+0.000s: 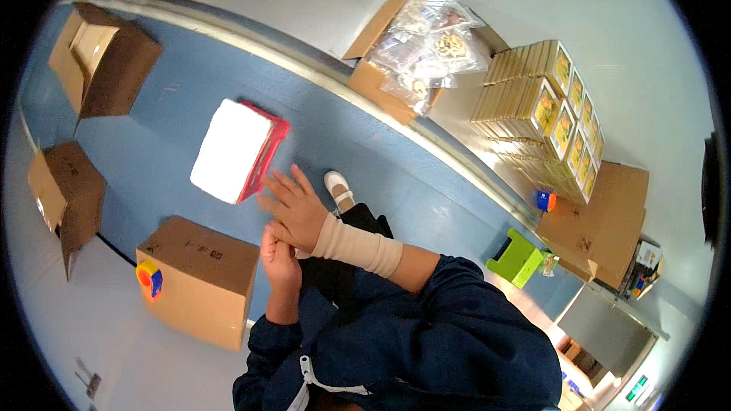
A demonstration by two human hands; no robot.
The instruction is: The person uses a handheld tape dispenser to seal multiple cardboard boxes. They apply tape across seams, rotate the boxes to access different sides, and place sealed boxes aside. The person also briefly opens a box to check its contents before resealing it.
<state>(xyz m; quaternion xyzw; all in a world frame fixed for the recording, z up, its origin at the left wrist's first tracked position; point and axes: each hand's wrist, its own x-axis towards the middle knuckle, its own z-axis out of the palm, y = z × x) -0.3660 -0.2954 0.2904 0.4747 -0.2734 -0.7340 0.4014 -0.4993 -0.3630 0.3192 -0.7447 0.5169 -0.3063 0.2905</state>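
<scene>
My right hand is open, its fingers spread and slightly blurred, and nothing is in it. A beige elastic wrist sleeve wraps my right wrist and forearm. Just below the heel of that hand, my left hand is closed, its fingers pinching the sleeve's edge, which stretches toward them. Beyond my hands, a white stack with a red side sits over the blue floor. It is the thing nearest to my right fingertips.
Cardboard boxes stand at the left, one bearing a tape roll. On the metal table are an open carton of clear bags and stacked yellow-and-white packs. A green step stool stands at the right.
</scene>
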